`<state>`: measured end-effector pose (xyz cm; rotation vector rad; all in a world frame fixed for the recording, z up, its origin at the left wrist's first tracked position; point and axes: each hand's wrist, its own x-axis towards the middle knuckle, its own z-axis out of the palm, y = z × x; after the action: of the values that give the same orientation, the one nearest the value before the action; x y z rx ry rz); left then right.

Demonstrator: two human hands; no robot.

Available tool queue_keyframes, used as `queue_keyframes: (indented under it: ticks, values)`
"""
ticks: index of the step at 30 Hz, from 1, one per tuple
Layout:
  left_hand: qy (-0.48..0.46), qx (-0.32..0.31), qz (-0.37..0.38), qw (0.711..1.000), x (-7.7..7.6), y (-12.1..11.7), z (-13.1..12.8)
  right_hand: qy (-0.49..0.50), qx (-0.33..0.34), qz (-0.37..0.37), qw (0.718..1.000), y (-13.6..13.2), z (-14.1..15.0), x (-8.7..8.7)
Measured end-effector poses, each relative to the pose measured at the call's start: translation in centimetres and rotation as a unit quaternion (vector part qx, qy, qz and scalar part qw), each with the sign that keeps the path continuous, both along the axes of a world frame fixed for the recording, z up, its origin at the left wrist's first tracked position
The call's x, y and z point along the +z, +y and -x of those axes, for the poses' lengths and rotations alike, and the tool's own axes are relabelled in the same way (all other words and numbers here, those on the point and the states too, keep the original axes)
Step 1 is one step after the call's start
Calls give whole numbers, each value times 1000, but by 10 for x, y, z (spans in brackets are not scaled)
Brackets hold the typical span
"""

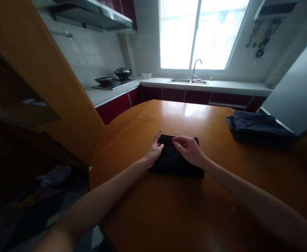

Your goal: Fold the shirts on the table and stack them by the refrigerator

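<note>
A small black folded cloth (pixel 174 162) lies flat near the middle of a round orange wooden table (pixel 195 210). My left hand (pixel 155 150) rests at the cloth's left edge with its fingers stretched out, partly on the table. Over the cloth's top lies my right hand (pixel 189 148), fingers extended leftward and lightly touching the fabric. Neither hand grips anything.
A stack of dark blue folded clothes (pixel 258 127) sits at the table's right edge beside a grey wall panel (pixel 298 94). An orange cabinet (pixel 43 80) stands to the left. Behind are a counter with a stove (pixel 114 82), sink (pixel 189 81) and bright window.
</note>
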<state>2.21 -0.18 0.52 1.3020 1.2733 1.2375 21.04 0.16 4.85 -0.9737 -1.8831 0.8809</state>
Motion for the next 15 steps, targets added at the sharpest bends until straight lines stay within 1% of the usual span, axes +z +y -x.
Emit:
queue_keyframes:
  ticks: [1, 2, 3, 5, 7, 10, 12, 15]
  values:
    - [-1, 6, -10, 1000, 0, 0, 0, -11, -24, -71, 997, -7, -15, 0]
    - [-10, 10, -10, 1000, 1, 1, -1, -27, -32, -124, 991, -15, -31, -2]
    - [-23, 10, -1, 1000, 2, 1, -1, -49, -27, -164, 985, -23, -46, -7]
    - [-49, 0, 43, 998, 5, 1, -1, -115, -4, -208, 971, -38, -71, -21]
    - [-72, -4, 101, 992, 9, 1, 0, -174, 6, -224, 959, -48, -87, -38]
    - [-92, -4, 155, 984, 15, -2, 2, -210, 5, -227, 951, -52, -97, -56]
    - [-102, -19, 172, 980, 19, -4, 5, -215, 20, -225, 950, -51, -96, -61]
    - [-106, -80, 184, 974, 22, -7, 13, -220, 48, -228, 947, -48, -92, -61]
